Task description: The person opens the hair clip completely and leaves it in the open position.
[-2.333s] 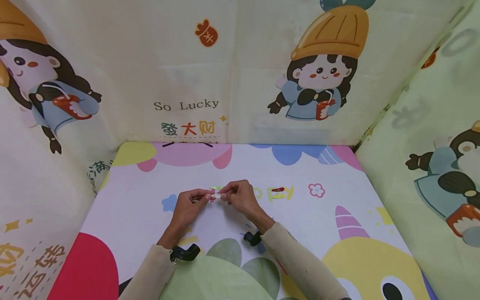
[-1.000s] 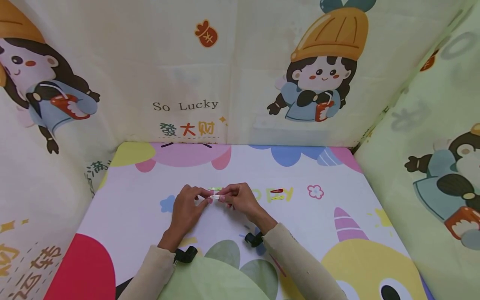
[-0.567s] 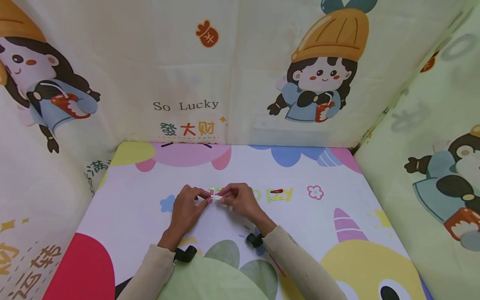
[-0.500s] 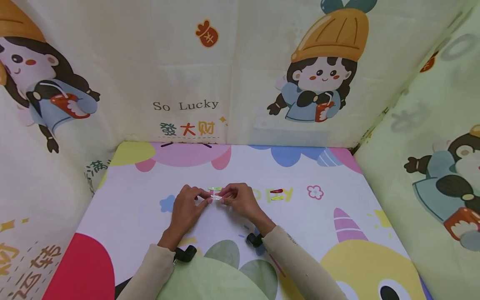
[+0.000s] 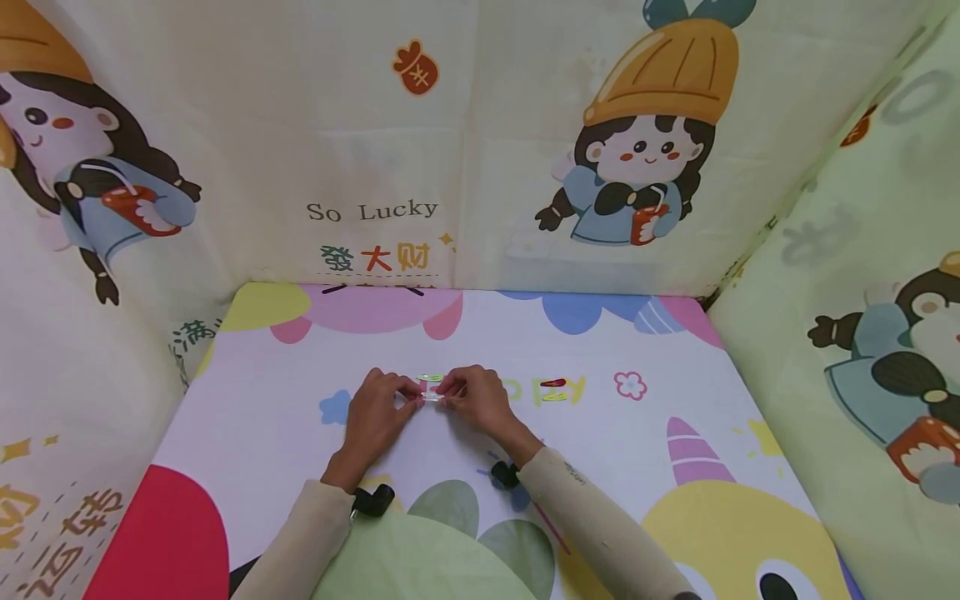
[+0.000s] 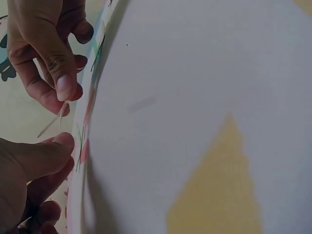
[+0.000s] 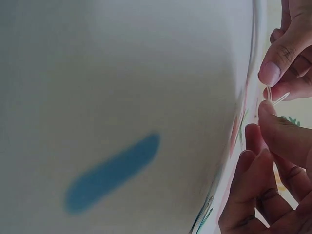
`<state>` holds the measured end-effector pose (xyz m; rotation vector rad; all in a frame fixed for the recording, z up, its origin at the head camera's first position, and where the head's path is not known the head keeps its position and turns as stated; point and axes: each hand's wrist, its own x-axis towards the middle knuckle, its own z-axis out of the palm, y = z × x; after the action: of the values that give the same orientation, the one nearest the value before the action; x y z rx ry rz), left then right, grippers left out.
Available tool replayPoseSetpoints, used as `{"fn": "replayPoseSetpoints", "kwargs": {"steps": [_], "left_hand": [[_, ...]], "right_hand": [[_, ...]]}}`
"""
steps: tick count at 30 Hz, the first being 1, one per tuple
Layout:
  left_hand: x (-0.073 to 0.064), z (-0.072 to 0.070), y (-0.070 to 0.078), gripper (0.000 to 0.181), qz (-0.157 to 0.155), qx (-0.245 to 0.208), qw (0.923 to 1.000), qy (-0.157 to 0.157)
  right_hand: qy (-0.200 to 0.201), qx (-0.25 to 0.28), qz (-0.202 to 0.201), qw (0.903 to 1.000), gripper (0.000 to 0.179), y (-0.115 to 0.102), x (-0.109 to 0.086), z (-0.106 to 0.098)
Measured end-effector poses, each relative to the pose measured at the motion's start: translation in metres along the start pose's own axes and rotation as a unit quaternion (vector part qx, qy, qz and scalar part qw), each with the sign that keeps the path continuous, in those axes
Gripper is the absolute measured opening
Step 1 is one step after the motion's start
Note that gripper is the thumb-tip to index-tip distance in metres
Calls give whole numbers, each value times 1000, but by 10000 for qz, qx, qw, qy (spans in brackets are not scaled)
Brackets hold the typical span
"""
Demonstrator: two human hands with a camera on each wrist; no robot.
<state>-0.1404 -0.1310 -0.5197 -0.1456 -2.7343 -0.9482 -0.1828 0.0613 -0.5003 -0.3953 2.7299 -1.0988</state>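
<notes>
A small white snap hair clip is held between my two hands over the table. In the left wrist view, the hair clip has its two thin arms spread apart. The thumb and finger of my right hand pinch the end where the arms meet. My left hand pinches the far end of one arm; the other arm sticks out free, as the hair clip shows in the right wrist view. Just behind the hands lies a light green hair clip.
Further right on the printed tablecloth lie a red hair clip and a yellow hair clip. A cartoon-printed cloth wall stands at the table's far edge, with another on each side.
Both hands stay in nearly the same place with the white hair clip. The right hand's fingers have shifted slightly on its end. The green, red and yellow hair clips have not moved.
</notes>
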Motion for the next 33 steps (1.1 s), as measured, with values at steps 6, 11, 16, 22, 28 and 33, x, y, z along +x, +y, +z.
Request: {"fn": "replayPoseSetpoints", "kwargs": {"steps": [6, 11, 16, 22, 28, 33], "left_hand": [[2, 2, 0, 15, -169, 64, 9996, -197], [3, 2, 0, 14, -261, 89, 9992, -290], [5, 2, 0, 13, -268, 69, 9991, -308], [7, 2, 0, 13, -366, 4, 9985, -400], [6, 1, -1, 14, -342, -11, 9986, -407], [7, -2, -5, 15, -326, -92, 9988, -356]], "right_hand": [[-96, -261, 97, 9996, 9, -3, 2, 3], [-112, -426, 96, 9990, 9, -5, 3, 4], [-68, -592, -13, 9982, 7, -7, 4, 3], [-93, -686, -16, 9976, 7, -8, 4, 3], [-146, -670, 17, 9976, 8, -8, 4, 1], [-105, -527, 122, 9985, 12, -5, 6, -3]]}}
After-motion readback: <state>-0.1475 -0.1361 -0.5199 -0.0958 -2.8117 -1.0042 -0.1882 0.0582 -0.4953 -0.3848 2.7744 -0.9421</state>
